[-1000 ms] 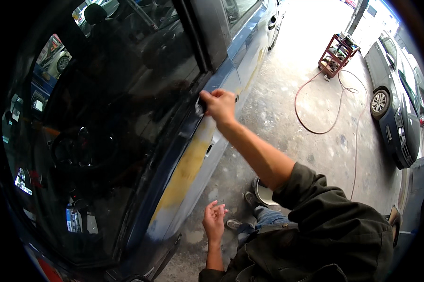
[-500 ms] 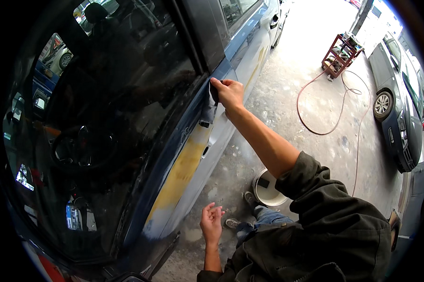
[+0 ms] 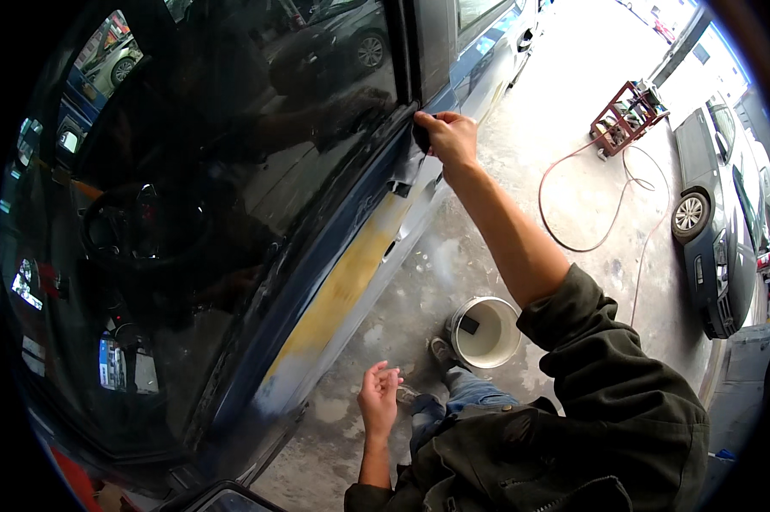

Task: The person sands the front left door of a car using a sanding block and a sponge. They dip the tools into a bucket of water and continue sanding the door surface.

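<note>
At the upper edge of a car door (image 3: 316,333), just below the window, my right hand (image 3: 453,141) is closed. Its thumb and fingers pinch a dark grey, curled sheet (image 3: 409,166), whose kind I cannot make out. The sheet hangs against the door, and the palm side of the hand is hidden. The door is dark blue along the top, with a sanded yellow filler patch (image 3: 338,294) and pale grey around it. Lower down, my left hand (image 3: 380,397) hovers in front of the door, apart from it. Its fingers are loosely bent and apart, with nothing in them.
A white bucket (image 3: 485,346) with a dark block in it stands by my feet. Farther off are a red tool cart (image 3: 628,119) and a hose (image 3: 572,247) looped on the concrete floor. A grey car (image 3: 717,213) is parked at the right. A dark window (image 3: 257,171) fills the left.
The view has shifted, so the car and bucket sit differently in the picture. My right hand still pinches the sheet near the door's upper edge. The left hand stays free, fingers loosely bent.
</note>
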{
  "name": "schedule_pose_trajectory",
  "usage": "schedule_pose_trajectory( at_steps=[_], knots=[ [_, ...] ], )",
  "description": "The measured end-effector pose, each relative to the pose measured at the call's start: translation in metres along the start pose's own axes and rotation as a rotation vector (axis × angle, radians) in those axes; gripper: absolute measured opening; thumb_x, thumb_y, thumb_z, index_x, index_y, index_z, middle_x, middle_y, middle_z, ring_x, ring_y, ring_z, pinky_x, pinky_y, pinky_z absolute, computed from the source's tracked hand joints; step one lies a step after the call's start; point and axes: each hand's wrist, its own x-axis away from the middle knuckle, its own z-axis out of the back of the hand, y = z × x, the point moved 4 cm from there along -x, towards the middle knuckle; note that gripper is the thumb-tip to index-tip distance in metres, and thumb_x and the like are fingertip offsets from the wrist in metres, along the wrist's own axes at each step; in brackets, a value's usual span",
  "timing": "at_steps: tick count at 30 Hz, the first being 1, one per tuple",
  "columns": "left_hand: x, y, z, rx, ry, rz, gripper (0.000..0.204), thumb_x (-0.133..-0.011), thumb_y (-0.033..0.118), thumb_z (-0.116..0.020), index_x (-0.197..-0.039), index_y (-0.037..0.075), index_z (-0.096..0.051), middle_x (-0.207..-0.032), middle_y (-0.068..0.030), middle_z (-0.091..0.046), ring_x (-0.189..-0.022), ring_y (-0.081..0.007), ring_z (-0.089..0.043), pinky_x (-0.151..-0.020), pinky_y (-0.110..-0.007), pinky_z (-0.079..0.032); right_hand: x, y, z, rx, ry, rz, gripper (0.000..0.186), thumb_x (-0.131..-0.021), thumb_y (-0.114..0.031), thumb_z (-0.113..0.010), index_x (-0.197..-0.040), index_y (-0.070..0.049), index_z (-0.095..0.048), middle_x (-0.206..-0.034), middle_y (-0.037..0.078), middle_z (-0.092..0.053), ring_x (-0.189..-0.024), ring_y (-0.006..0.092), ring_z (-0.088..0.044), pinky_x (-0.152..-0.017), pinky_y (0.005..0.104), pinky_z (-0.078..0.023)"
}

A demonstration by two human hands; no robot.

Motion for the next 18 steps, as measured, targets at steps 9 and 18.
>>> schedule_pose_trajectory(
  at_steps=[9,18],
  knots=[
    [0.017,-0.011,0.021,0.003,-0.033,-0.02,0.031,-0.098,0.013,-0.062,-0.123,-0.003,-0.054,-0.102,-0.0129,-0.071,-0.087,-0.0157,-0.069,-0.08,-0.026,-0.055,0.123,0.028,-0.049,0.118,0.031,0.158,0.027,-0.078,-0.021,-0.077,-0.077,0.005,-0.071,-0.069,0.016,-0.07,-0.06,0.0201,-0.066,-0.061,0.0337,-0.052],
    [0.036,-0.019,0.051,0.197,0.067,-0.007,0.026,-0.1,0.014,-0.058,-0.121,-0.002,-0.054,-0.103,-0.0128,-0.069,-0.084,-0.0151,-0.067,-0.077,-0.027,-0.055,0.267,0.024,-0.096,0.068,-0.163,0.217,0.027,-0.084,-0.02,-0.075,-0.074,0.002,-0.064,-0.059,0.006,-0.06,-0.058,0.0085,-0.054,-0.053,0.0284,-0.045]
  ],
)
